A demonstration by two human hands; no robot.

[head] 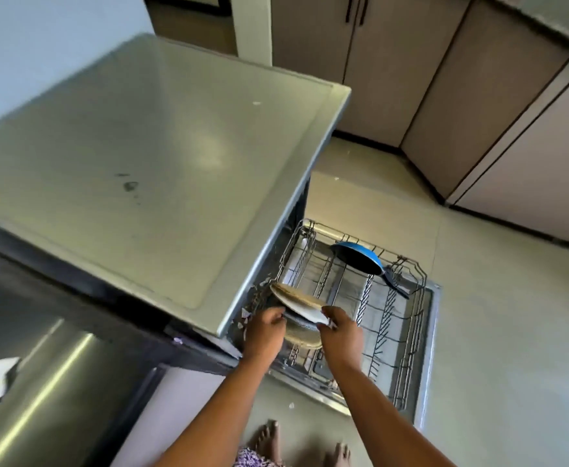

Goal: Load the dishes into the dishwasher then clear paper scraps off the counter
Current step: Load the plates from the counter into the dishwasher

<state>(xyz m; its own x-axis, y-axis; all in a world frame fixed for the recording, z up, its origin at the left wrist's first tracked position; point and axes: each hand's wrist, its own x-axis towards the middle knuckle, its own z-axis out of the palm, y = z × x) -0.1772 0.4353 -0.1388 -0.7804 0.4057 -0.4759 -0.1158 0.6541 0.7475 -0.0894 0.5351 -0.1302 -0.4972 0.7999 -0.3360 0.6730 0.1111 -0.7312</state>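
At 6 o'clock in the head view, over the near-left corner of the pulled-out dishwasher rack (411,332), we held a tilted stack of plates (298,299). The left hand (264,332) had fingers curled round the stack's near rim. The right hand (342,335) pinched the top plate's edge, thumb uppermost, probably to steer it between the tines. A blue pan (357,256) leaned at the rack's 12 o'clock. One paper scrap (257,103) lay on the counter (141,163), at 12 o'clock. No legible writing or brand noted.

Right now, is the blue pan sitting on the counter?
No, the blue pan rests in the pulled-out dishwasher rack, below and beyond the counter.
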